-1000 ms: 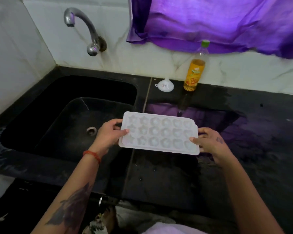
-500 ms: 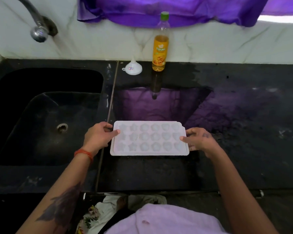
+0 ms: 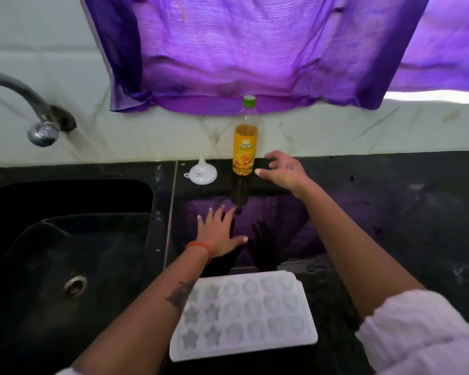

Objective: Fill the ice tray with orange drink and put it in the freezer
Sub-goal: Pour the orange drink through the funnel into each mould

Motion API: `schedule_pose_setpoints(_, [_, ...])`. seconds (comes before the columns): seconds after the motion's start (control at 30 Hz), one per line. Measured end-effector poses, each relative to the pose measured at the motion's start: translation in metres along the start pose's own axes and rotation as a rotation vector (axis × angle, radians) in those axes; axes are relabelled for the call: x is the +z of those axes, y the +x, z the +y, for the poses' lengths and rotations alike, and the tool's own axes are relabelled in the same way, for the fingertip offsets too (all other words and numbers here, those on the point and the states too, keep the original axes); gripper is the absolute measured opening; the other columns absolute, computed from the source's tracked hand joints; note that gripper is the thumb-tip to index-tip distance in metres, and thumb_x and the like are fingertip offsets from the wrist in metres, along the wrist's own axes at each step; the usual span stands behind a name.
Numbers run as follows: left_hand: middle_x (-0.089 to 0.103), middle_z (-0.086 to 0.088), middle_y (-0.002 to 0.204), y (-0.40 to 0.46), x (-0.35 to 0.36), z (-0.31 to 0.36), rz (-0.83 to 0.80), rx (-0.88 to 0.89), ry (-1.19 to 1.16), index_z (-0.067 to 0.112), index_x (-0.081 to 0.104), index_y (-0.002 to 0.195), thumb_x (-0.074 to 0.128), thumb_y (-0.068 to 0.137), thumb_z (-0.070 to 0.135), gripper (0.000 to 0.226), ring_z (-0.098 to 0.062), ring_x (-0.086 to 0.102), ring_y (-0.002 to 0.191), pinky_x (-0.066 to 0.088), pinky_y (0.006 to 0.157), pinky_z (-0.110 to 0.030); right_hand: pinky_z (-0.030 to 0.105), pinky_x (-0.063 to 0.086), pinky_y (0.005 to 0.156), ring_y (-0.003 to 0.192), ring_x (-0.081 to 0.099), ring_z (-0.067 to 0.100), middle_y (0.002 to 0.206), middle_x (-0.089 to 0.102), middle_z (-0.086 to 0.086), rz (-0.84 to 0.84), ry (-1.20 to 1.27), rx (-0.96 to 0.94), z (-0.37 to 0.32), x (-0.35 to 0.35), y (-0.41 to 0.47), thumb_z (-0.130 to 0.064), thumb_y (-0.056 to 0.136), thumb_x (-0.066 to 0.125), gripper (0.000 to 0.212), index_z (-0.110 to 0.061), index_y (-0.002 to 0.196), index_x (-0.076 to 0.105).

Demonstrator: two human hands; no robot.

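Note:
A white ice tray (image 3: 257,315) with star and round moulds lies flat and empty on the black counter (image 3: 390,217) near its front edge. A bottle of orange drink (image 3: 245,142) with a green cap stands upright against the back wall. My right hand (image 3: 283,171) is open just to the right of the bottle's lower part, fingers spread, not gripping it. My left hand (image 3: 218,232) hovers open over the counter between the tray and the bottle, palm down. Beside the bottle on the left sits a small white funnel (image 3: 202,173).
A black sink (image 3: 65,239) with a drain lies left of the tray, under a metal tap (image 3: 38,125) on the wall. A purple cloth (image 3: 255,50) hangs above the bottle. The white marble wall (image 3: 363,131) closes off the counter's back.
Both hands have let go of the ice tray, which now lies on the counter. Both hands have moved forward, the right one up to the bottle. The camera has tilted upward.

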State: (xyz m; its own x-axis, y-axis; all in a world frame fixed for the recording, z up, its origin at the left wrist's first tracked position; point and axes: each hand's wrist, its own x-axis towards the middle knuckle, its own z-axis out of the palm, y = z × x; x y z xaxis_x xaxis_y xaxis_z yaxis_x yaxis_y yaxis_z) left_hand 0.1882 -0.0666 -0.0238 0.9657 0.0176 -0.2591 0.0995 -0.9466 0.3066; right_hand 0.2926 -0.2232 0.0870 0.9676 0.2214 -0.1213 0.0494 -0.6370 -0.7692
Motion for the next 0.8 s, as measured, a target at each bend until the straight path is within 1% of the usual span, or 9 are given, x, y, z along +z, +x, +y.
schedule_pose_setpoints(0.07, [-0.015, -0.001, 0.159, 0.008, 0.021, -0.011, -0.061, -0.013, 0.093, 0.027, -0.006, 0.15, 0.032, 0.081, 0.075, 0.091, -0.031, -0.019, 0.144, -0.013, 0.111, -0.057, 0.032, 0.041, 0.092, 0.119, 0.051, 0.027, 0.133, 0.052, 0.014, 0.034, 0.013, -0.031, -0.012, 0.013, 0.036, -0.03, 0.076, 0.074, 0.07, -0.017, 0.136, 0.039])
schedule_pose_setpoints(0.1, [-0.02, 0.001, 0.158, 0.01, 0.03, -0.015, -0.049, -0.008, 0.118, 0.028, -0.01, 0.149, 0.025, 0.08, 0.078, 0.092, -0.03, -0.024, 0.143, -0.018, 0.11, -0.056, 0.032, 0.04, 0.09, 0.121, 0.049, 0.029, 0.135, 0.05, 0.014, 0.058, 0.021, -0.031, -0.016, 0.019, 0.053, -0.029, 0.076, 0.075, 0.076, -0.016, 0.138, 0.034])
schedule_pose_setpoints(0.17, [-0.023, 0.003, 0.157, 0.014, 0.04, -0.02, -0.008, 0.006, 0.143, 0.029, -0.013, 0.148, 0.017, 0.078, 0.081, 0.092, -0.029, -0.027, 0.141, -0.022, 0.107, -0.054, 0.035, 0.04, 0.095, 0.127, 0.043, 0.032, 0.14, 0.043, 0.016, 0.117, 0.066, 0.004, -0.02, 0.03, 0.082, -0.031, 0.073, 0.077, 0.09, -0.016, 0.143, 0.022])
schedule_pose_setpoints(0.27, [-0.025, 0.003, 0.156, 0.017, 0.043, -0.022, 0.008, 0.009, 0.16, 0.029, -0.015, 0.147, 0.014, 0.077, 0.081, 0.092, -0.03, -0.029, 0.14, -0.026, 0.103, -0.052, 0.04, 0.037, 0.105, 0.132, 0.038, 0.032, 0.144, 0.037, 0.016, 0.14, 0.196, 0.033, -0.023, 0.048, 0.112, -0.04, 0.069, 0.079, 0.106, -0.017, 0.146, 0.01])
schedule_pose_setpoints(0.37, [-0.026, 0.002, 0.156, 0.017, 0.043, -0.022, -0.001, 0.011, 0.185, 0.028, -0.016, 0.147, 0.013, 0.078, 0.08, 0.091, -0.031, -0.029, 0.14, -0.027, 0.102, -0.052, 0.041, 0.042, 0.101, 0.122, 0.047, 0.033, 0.134, 0.048, 0.015, 0.203, 0.224, -0.01, -0.016, 0.059, 0.125, -0.044, 0.07, 0.076, 0.09, -0.019, 0.138, 0.023])
schedule_pose_setpoints(0.47, [-0.026, 0.003, 0.156, 0.017, 0.042, -0.022, -0.006, 0.001, 0.178, 0.028, -0.015, 0.147, 0.014, 0.078, 0.08, 0.091, -0.031, -0.029, 0.14, -0.026, 0.103, -0.053, 0.04, 0.047, 0.092, 0.109, 0.055, 0.031, 0.118, 0.058, 0.012, 0.306, 0.146, -0.066, -0.007, 0.055, 0.122, -0.044, 0.069, 0.075, 0.071, -0.019, 0.124, 0.038])
schedule_pose_setpoints(0.6, [-0.026, 0.005, 0.156, 0.018, 0.039, -0.021, -0.04, -0.008, 0.154, 0.03, -0.015, 0.147, 0.016, 0.079, 0.08, 0.09, -0.03, -0.029, 0.14, -0.024, 0.106, -0.054, 0.031, 0.045, 0.081, 0.101, 0.059, 0.029, 0.11, 0.063, 0.011, 0.378, 0.091, -0.151, 0.007, 0.043, 0.091, -0.045, 0.066, 0.076, 0.068, -0.016, 0.119, 0.043])
schedule_pose_setpoints(0.7, [-0.025, 0.006, 0.156, 0.016, 0.035, -0.019, -0.052, -0.012, 0.125, 0.031, -0.013, 0.148, 0.02, 0.079, 0.079, 0.09, -0.028, -0.027, 0.141, -0.021, 0.108, -0.055, 0.025, 0.041, 0.075, 0.091, 0.058, 0.021, 0.102, 0.063, 0.006, 0.424, 0.118, -0.158, 0.019, 0.033, 0.047, -0.05, 0.063, 0.076, 0.068, -0.019, 0.116, 0.045])
schedule_pose_setpoints(0.8, [-0.015, 0.005, 0.159, 0.011, 0.024, -0.016, -0.047, -0.008, 0.023, 0.03, 0.0, 0.15, 0.035, 0.083, 0.071, 0.086, -0.028, -0.02, 0.144, -0.016, 0.111, -0.055, 0.024, 0.042, 0.072, 0.082, 0.055, 0.014, 0.09, 0.058, -0.005, 0.438, 0.102, -0.154, 0.029, 0.023, -0.005, -0.052, 0.058, 0.076, 0.063, -0.025, 0.107, 0.047])
